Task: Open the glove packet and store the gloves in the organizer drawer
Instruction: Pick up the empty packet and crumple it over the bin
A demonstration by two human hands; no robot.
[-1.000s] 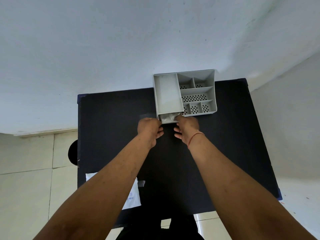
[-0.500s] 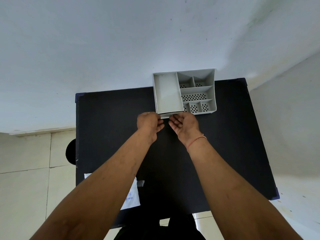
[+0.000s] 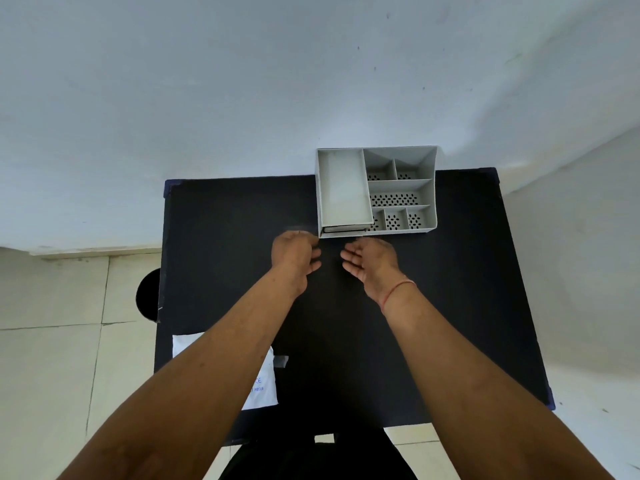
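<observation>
A grey organizer (image 3: 429,188) with several compartments stands at the far edge of the black table (image 3: 225,237). Its drawer front (image 3: 343,229) sits pushed in at the near left corner, and no gloves are visible. My left hand (image 3: 294,258) hovers just in front of the drawer with its fingers curled loosely and nothing in it. My right hand (image 3: 372,259) is beside it, palm turned inward, fingers apart and empty. The white glove packet (image 3: 265,386) lies flat near the front left of the table, partly hidden under my left forearm.
A small piece of clear tape or torn strip (image 3: 281,361) lies next to the packet. A white wall rises right behind the organizer. A round black object (image 3: 149,295) sits on the tiled floor left of the table.
The drawer, open with something pale inside a second ago, has slid shut. Both hands have drawn back a little from the organizer's front and come apart.
</observation>
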